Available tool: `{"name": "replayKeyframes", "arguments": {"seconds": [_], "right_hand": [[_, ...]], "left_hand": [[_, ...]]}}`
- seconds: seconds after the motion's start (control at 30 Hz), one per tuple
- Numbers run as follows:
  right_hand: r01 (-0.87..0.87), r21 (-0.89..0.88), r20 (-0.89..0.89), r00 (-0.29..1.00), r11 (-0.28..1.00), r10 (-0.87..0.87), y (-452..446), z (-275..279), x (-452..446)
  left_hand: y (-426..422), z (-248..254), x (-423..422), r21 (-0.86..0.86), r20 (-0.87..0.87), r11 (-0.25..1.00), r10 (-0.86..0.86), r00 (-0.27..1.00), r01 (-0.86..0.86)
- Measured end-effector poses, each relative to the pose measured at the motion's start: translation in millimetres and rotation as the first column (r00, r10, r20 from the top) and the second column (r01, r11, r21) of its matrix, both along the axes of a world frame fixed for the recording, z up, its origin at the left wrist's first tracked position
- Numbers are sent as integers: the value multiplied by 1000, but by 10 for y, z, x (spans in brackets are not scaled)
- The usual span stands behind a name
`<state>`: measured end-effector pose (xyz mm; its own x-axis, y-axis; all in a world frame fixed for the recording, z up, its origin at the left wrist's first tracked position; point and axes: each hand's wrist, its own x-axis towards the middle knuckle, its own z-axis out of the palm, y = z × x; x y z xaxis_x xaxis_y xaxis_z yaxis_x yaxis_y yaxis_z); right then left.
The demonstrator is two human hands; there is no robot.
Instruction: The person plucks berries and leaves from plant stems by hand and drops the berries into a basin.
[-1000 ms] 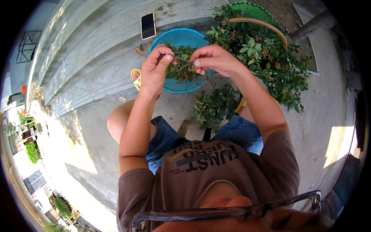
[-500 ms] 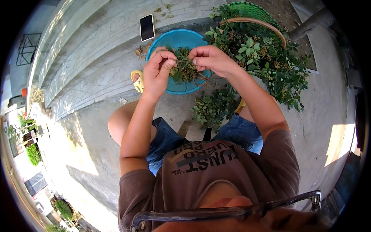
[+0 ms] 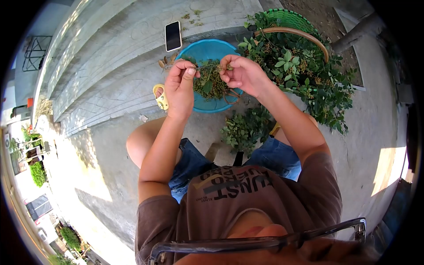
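Observation:
My left hand (image 3: 180, 84) pinches the stem of a leafy sprig (image 3: 207, 66) between thumb and fingertips, above the left part of a blue basin (image 3: 207, 105). On the right, my right hand (image 3: 245, 75) has its fingers curled round the sprig's other end, where small green berries show at the fingertips. Beneath both hands, the basin holds a heap of berry clusters (image 3: 215, 87) with a few leaves. Near its right rim, close below my right hand, lies a brown loop (image 3: 231, 96).
A green basket (image 3: 291, 18) with a brown handle (image 3: 304, 33) overflows with berry branches (image 3: 304, 73). Cut leafy stems (image 3: 247, 128) lie between my legs. A phone (image 3: 173, 36) rests on the step (image 3: 128, 57) beyond a yellow shoe (image 3: 161, 98).
The view has shifted slightly, so the basin and basket appear lower. My right hand has turned and its fingers have opened a little around the sprig's berry end.

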<state>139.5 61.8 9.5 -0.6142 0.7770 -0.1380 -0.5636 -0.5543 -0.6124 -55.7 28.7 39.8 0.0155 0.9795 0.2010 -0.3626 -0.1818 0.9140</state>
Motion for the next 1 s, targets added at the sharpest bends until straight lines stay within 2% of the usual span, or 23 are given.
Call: {"name": "replayKeyframes", "arguments": {"seconds": [0.07,0.13,0.17,0.2,0.23,0.3,0.4,0.6,0.67,0.77,0.9,1.0], "right_hand": [[-6,-45,-26,1000,999,5,-24,42,-16],[-14,-90,-53,999,996,9,-56,80,-39],[36,-8,37,999,999,-36,-77,95,-52],[78,77,123,989,994,-87,-91,105,-62],[78,77,122,989,994,-87,-99,110,-66],[132,187,179,970,973,-166,-112,116,-74],[166,230,252,941,959,-224,-145,153,-99],[152,265,291,929,952,-229,-150,135,-117],[150,264,272,936,953,-223,-154,148,-125],[156,270,256,940,950,-227,-148,120,-123],[168,263,267,933,950,-240,-146,120,-116],[166,235,240,945,958,-222,-144,130,-107]], "left_hand": [[-27,1,5,104,-229,993,85,970,-63],[-42,3,10,140,-277,987,115,954,-78],[-44,4,12,176,-322,980,146,935,-92],[-43,-1,14,176,-323,980,146,935,-92],[-42,-8,16,180,-318,979,145,937,-90],[-42,-15,23,184,-313,979,143,939,-87],[-50,-7,39,163,-301,982,144,943,-98],[-62,1,58,110,-257,988,137,957,-112],[-49,-38,34,194,-394,971,207,895,-139],[-72,-13,39,211,-431,967,221,875,-141],[-68,-16,31,226,-437,963,233,868,-145],[-76,22,54,176,-360,973,205,910,-149]]}}
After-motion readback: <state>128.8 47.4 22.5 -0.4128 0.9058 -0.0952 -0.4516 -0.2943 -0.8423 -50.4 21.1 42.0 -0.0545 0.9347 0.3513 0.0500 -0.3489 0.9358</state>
